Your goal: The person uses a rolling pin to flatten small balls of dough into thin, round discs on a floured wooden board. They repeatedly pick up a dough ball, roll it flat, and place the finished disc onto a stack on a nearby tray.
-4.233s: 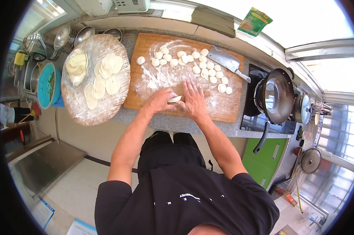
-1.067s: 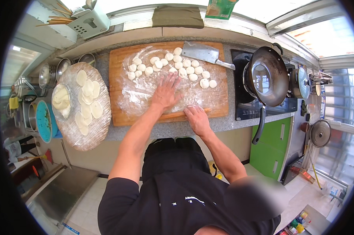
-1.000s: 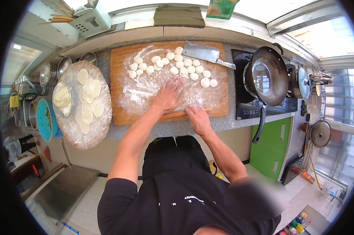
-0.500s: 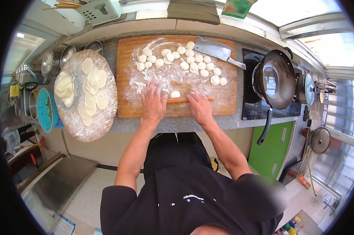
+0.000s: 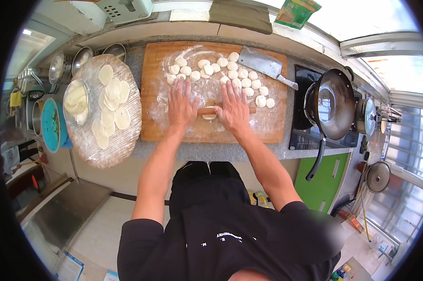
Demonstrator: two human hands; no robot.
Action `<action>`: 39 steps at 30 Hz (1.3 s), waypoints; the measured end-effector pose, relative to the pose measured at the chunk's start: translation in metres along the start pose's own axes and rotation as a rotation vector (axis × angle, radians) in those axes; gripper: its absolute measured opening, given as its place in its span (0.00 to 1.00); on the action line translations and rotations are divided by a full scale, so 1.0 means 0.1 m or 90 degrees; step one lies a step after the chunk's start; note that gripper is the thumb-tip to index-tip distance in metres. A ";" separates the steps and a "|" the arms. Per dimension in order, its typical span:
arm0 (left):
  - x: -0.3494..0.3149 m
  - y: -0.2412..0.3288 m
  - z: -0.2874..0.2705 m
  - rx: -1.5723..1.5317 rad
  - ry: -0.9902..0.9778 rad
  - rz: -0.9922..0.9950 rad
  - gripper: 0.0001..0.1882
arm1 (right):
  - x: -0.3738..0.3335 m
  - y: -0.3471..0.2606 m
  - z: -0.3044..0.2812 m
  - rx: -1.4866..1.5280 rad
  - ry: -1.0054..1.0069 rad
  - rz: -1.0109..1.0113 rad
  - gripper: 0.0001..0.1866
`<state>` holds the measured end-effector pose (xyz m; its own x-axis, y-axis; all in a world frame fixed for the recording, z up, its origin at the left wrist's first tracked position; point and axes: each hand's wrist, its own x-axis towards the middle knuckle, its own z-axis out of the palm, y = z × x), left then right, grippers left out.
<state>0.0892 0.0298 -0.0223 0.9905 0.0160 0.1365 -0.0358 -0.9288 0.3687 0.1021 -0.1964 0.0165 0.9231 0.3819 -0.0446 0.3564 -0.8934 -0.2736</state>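
My left hand (image 5: 182, 107) and my right hand (image 5: 234, 111) lie flat over a thin wooden rolling pin (image 5: 206, 111), palms on it and fingers stretched forward. Between them, a small dough piece (image 5: 209, 117) shows under the pin, partly covered by it. All this is on a floured wooden cutting board (image 5: 156, 135). Beyond my fingers sit several small round dough pieces (image 5: 244, 73), a few of them partly hidden by my fingertips. A cleaver (image 5: 259, 61) rests at the board's far right corner, its handle over the edge.
To the left, a round woven board (image 5: 82, 150) bears several flat dough wrappers (image 5: 122, 118) and a bowl of pale dough (image 5: 76, 104). A teal basin (image 5: 51, 125) stands farther left. On the right, a wok (image 5: 334, 105) sits on the black stove, its handle jutting over the counter edge.
Both hands have slid forward, away from me, and the rolling pin has moved forward onto the dough piece. My fingers now reach the nearer dough pieces. The view has shifted slightly.
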 end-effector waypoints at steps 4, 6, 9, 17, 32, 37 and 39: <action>-0.36 0.16 -0.34 -0.004 -0.167 0.086 0.42 | -0.40 -0.01 0.07 -0.006 -0.003 -0.032 0.53; -0.45 0.21 -0.53 -0.046 -0.179 0.195 0.42 | -0.49 -0.04 0.07 -0.010 -0.009 -0.034 0.56; -0.39 0.32 -0.48 -0.184 -0.227 0.245 0.28 | -0.48 -0.06 0.03 0.004 -0.008 -0.025 0.58; -0.28 0.31 -0.14 -0.267 -0.165 0.106 0.12 | -0.76 -0.05 0.00 0.043 0.024 -0.053 0.42; -0.77 0.05 -0.44 -0.117 0.034 -0.143 0.19 | -0.84 -0.25 0.04 0.147 0.078 -0.090 0.20; -0.65 -0.04 -0.38 -0.024 -0.021 -0.066 0.26 | -0.86 -0.47 0.27 0.109 0.023 -0.055 0.30; -0.53 -0.06 -0.37 -0.015 -0.003 -0.055 0.28 | -0.81 -0.62 0.23 0.040 0.008 -0.015 0.36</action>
<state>0.0316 0.0482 0.0018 0.9907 0.0935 0.0984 0.0466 -0.9152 0.4004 0.0017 -0.1668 0.0148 0.9167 0.3987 -0.0259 0.3679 -0.8677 -0.3343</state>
